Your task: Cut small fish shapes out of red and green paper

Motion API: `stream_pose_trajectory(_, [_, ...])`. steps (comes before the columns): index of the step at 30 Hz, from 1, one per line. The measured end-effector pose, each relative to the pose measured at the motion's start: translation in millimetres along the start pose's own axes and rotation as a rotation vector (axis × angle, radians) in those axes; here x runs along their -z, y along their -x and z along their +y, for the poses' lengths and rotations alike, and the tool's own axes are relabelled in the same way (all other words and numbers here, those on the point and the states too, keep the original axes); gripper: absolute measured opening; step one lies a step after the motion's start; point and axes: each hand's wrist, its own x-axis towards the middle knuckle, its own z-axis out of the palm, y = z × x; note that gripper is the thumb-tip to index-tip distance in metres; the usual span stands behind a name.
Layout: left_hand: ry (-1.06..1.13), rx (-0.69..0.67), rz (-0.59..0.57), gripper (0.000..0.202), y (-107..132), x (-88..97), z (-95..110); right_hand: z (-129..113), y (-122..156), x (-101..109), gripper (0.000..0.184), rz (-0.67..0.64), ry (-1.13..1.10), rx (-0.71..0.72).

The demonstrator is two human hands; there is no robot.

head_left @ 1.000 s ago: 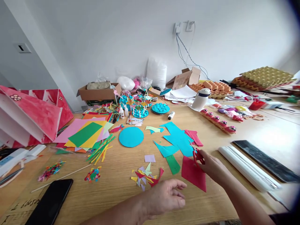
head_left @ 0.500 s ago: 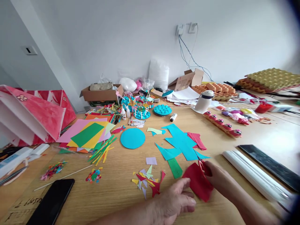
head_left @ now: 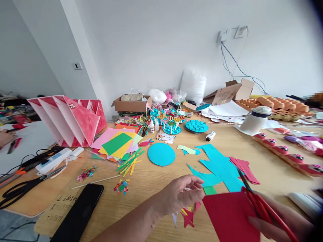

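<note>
My right hand (head_left: 275, 215) grips red-handled scissors (head_left: 254, 200), their dark blades pointing up and left. A sheet of red paper (head_left: 230, 215) is pinched by the same hand, under its thumb. My left hand (head_left: 185, 191) hovers by the sheet's upper left corner, fingers loosely curved and apart, with nothing seen in them. Small scraps of coloured paper (head_left: 188, 218) lie partly hidden below it. Beyond the hands are cut blue paper (head_left: 223, 166), a strip of green paper (head_left: 210, 190) and folded red paper pieces (head_left: 246, 169).
A blue disc (head_left: 161, 154) lies mid-table, with a stack of coloured paper (head_left: 117, 143) to its left. A black phone (head_left: 78, 215) and black scissors (head_left: 32, 188) are at the left. A painted egg-carton strip (head_left: 289, 153) lies right. Another person's hand (head_left: 6, 137) shows far left.
The view has swung left. My right hand has brought the scissors and red paper closer, and the sheet now faces me more flatly. My left hand has risen to its upper corner.
</note>
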Motion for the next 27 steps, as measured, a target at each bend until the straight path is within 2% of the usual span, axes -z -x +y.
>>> stream_pose_trajectory(1, [0.062,0.016,-0.008,0.048,0.9,2.8,-0.2,-15.8,-3.8,-3.4,0.033,-0.081,-0.013,-0.03])
stream_pose_trajectory(3, [0.148,0.033,0.066,0.04,2.1,6.0,-2.1,-44.9,-11.2,-11.2,0.021,-0.23,-0.041,-0.037])
stream_pose_trajectory(6, [0.139,0.029,0.26,0.028,3.8,10.2,-3.5,-73.8,-19.3,-26.5,0.015,-0.201,-0.127,-0.082])
stream_pose_trajectory(10, [0.055,0.019,0.4,0.021,8.1,19.6,1.2,-81.2,-24.5,-46.1,0.013,-0.295,-0.213,-0.111])
stream_pose_trajectory(14, [-0.008,-0.038,0.464,0.019,13.7,27.8,6.0,-74.4,-27.9,-57.2,0.012,-0.331,-0.185,-0.135])
stream_pose_trajectory(17, [0.008,-0.07,0.443,0.019,18.8,31.2,7.3,-70.9,-31.5,-62.7,0.013,-0.247,-0.149,-0.111])
stream_pose_trajectory(20, [0.088,-0.078,0.386,0.02,23.9,34.0,7.8,-70.2,-33.5,-67.8,0.022,-0.148,-0.228,-0.1])
stream_pose_trajectory(22, [0.138,-0.07,0.363,0.02,26.6,35.6,7.6,-71.6,-32.2,-71.4,0.025,-0.143,-0.298,-0.109])
stream_pose_trajectory(24, [0.14,-0.072,0.376,0.021,28.4,36.7,6.7,-74.2,-29.4,-75.4,0.026,-0.127,-0.349,-0.119])
stream_pose_trajectory(27, [0.086,-0.095,0.42,0.023,29.6,36.8,4.3,-78.2,-26.1,-80.7,0.024,-0.018,-0.346,-0.119])
